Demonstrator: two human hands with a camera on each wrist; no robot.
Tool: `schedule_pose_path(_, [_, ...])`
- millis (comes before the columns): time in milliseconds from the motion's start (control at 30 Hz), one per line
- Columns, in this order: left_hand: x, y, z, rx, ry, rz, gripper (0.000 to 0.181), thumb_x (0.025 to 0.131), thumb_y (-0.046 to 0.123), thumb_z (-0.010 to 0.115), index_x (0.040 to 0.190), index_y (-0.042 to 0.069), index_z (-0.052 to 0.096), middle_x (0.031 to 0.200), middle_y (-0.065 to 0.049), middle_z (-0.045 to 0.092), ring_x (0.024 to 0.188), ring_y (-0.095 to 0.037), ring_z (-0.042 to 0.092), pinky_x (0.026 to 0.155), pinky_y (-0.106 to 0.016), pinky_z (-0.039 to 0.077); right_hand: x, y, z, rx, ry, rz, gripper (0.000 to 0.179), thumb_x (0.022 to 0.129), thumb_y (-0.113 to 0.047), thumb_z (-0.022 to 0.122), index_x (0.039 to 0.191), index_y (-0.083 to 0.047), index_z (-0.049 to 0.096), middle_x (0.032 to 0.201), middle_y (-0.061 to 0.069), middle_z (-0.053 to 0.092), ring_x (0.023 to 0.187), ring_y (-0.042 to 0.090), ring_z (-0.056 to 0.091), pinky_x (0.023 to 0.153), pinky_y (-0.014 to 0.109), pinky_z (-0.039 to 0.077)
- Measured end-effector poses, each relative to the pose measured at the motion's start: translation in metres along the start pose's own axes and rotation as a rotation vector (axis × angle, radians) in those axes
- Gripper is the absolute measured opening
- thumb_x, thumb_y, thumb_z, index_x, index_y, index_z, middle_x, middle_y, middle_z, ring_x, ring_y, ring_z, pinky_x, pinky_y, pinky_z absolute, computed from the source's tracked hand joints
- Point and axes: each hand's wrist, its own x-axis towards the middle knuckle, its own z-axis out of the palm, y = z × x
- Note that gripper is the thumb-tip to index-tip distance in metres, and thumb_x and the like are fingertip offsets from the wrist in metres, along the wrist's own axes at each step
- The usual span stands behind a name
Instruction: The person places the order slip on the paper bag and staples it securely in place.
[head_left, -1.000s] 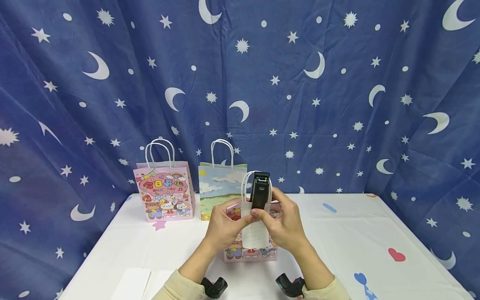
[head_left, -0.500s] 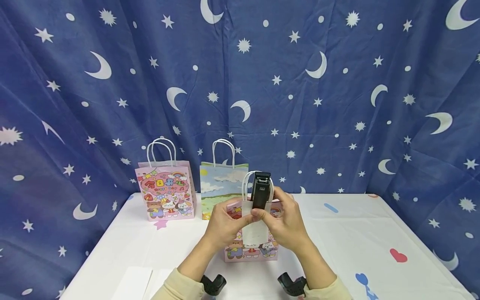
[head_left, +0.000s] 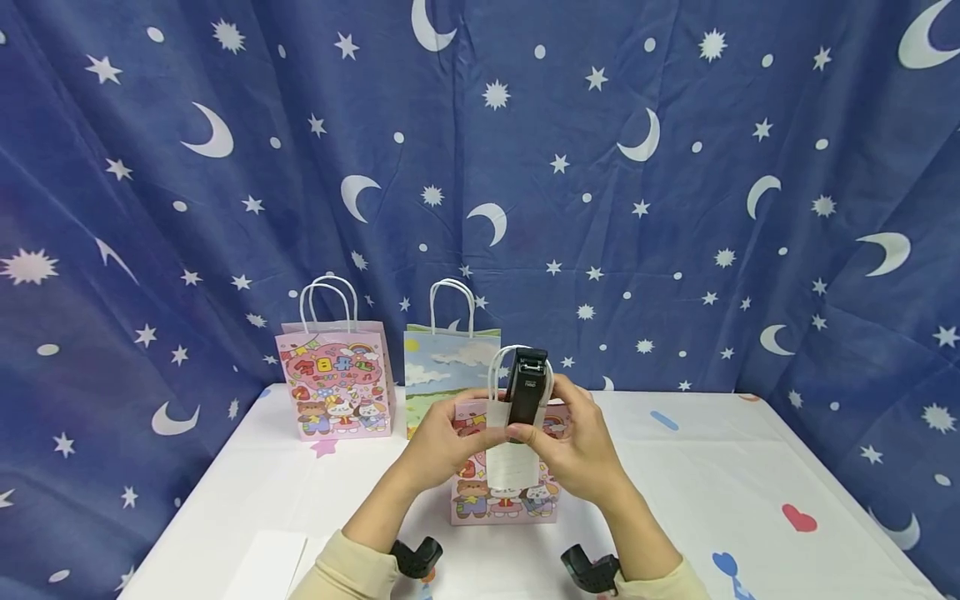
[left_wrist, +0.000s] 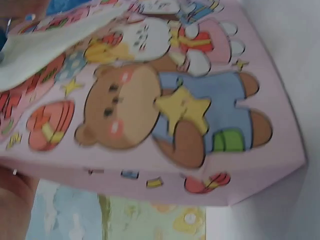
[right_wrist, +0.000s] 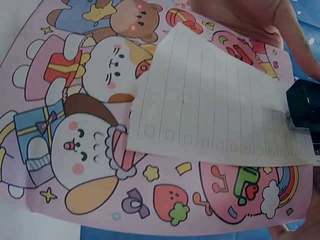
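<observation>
A pink cartoon paper gift bag [head_left: 471,498] stands upright on the table between both hands. Over its front hangs a white lined paper slip [head_left: 512,468], whose rows with small boxes show in the right wrist view. A black stapler [head_left: 527,390] is upright at the bag's top edge, its jaws over the slip [right_wrist: 200,100] and the bag's rim. The right hand [head_left: 588,454] holds the stapler, thumb on its lower front and fingers behind. The left hand [head_left: 441,446] pinches the bag's top edge and slip, its thumb across the front beside the stapler.
Another pink gift bag [head_left: 337,383] stands at the back left, and a landscape-print gift bag [head_left: 442,367] is beside it, partly behind the left hand. A white paper sheet [head_left: 266,567] lies at the front left. A blue star-and-moon curtain [head_left: 600,225] hangs behind the table.
The stapler leans slightly further to the right, with both hands keeping their hold. The head view has shifted a little, and the left forearm has moved slightly left.
</observation>
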Motion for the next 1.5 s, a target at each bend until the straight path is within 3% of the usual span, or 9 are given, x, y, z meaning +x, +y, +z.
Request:
schedule_pose_path(133, [0.0,-0.001,-0.004,0.06,0.015,-0.008,0.039,0.104,0.03,0.064,0.141,0.018,0.061,0.118,-0.009,0.076,0.095,-0.014,0.073,0.086,-0.027,0.06,-0.001,0.002,-0.001,-0.001,-0.005,-0.006,0.055,0.08,-0.01,0.089,0.129,-0.016,0.065,0.112,-0.001,0.071,0.113,0.016,0.056,0.094,0.036,0.053])
schedule_pose_path(267, [0.001,0.0,-0.003,0.075,0.043,-0.022,0.037,0.104,0.031,0.064,0.139,0.018,0.063,0.096,-0.006,0.074,0.081,-0.01,0.068,0.082,-0.027,0.059,-0.001,0.002,-0.003,0.05,-0.01,-0.009,0.064,0.08,-0.007,0.089,0.136,-0.016,0.061,0.116,0.0,0.069,0.112,0.014,0.06,0.086,0.031,0.061])
schedule_pose_path(367, [0.001,0.001,-0.002,0.081,0.059,-0.026,0.036,0.104,0.032,0.064,0.138,0.019,0.063,0.092,-0.006,0.072,0.079,-0.01,0.067,0.08,-0.026,0.058,0.0,0.002,-0.004,0.074,-0.016,-0.016,0.086,0.079,-0.004,0.089,0.152,-0.019,0.047,0.119,0.002,0.069,0.109,0.011,0.066,0.089,0.033,0.06])
schedule_pose_path(500, [0.001,0.0,-0.002,0.069,0.055,-0.021,0.035,0.105,0.031,0.063,0.137,0.017,0.063,0.102,-0.011,0.076,0.084,-0.012,0.071,0.078,-0.026,0.06,0.002,0.002,-0.005,0.08,0.014,-0.042,0.105,0.078,0.002,0.088,0.163,-0.021,0.031,0.123,0.005,0.07,0.115,0.01,0.066,0.108,0.049,0.046])
schedule_pose_path(600, [0.002,0.0,-0.002,0.045,0.046,-0.022,0.034,0.105,0.03,0.063,0.136,0.015,0.063,0.103,-0.014,0.076,0.085,-0.014,0.072,0.077,-0.028,0.062,0.003,0.002,-0.007,0.115,0.057,-0.065,0.093,0.078,0.008,0.085,0.157,-0.014,0.04,0.127,0.004,0.068,0.123,0.011,0.061,0.115,0.049,0.037])
schedule_pose_path(800, [0.002,0.0,-0.002,0.056,0.029,0.024,0.027,0.105,0.026,0.063,0.127,0.011,0.068,0.097,-0.014,0.072,0.081,-0.015,0.066,0.074,-0.027,0.06,0.007,-0.002,-0.013,0.209,0.117,-0.131,0.073,0.078,0.013,0.082,0.141,0.003,0.047,0.129,-0.001,0.06,0.122,0.014,0.06,0.113,0.026,0.042])
schedule_pose_path(1000, [0.002,-0.001,-0.004,0.058,0.025,0.032,0.024,0.105,0.027,0.062,0.122,0.011,0.07,0.102,-0.012,0.074,0.084,-0.015,0.067,0.076,-0.027,0.061,0.01,-0.01,-0.024,0.31,0.167,-0.214,0.065,0.083,0.003,0.082,0.137,0.011,0.046,0.135,0.002,0.063,0.13,0.018,0.057,0.116,0.029,0.041])
schedule_pose_path(1167, [0.003,-0.002,-0.004,0.042,0.013,0.031,0.025,0.106,0.026,0.062,0.123,0.01,0.07,0.11,-0.012,0.076,0.09,-0.016,0.072,0.08,-0.029,0.062,0.012,-0.014,-0.037,0.352,0.201,-0.263,0.057,0.085,0.002,0.081,0.131,0.014,0.049,0.122,0.004,0.065,0.117,0.018,0.062,0.112,0.031,0.043])
schedule_pose_path(1500, [0.003,-0.001,-0.004,0.018,0.0,0.029,0.026,0.106,0.026,0.061,0.124,0.009,0.069,0.11,-0.014,0.078,0.091,-0.018,0.076,0.081,-0.032,0.064,0.011,-0.001,-0.06,0.223,0.252,-0.071,0.07,0.083,0.023,0.069,0.148,0.002,0.052,0.127,-0.002,0.068,0.119,0.011,0.066,0.115,0.023,0.043])
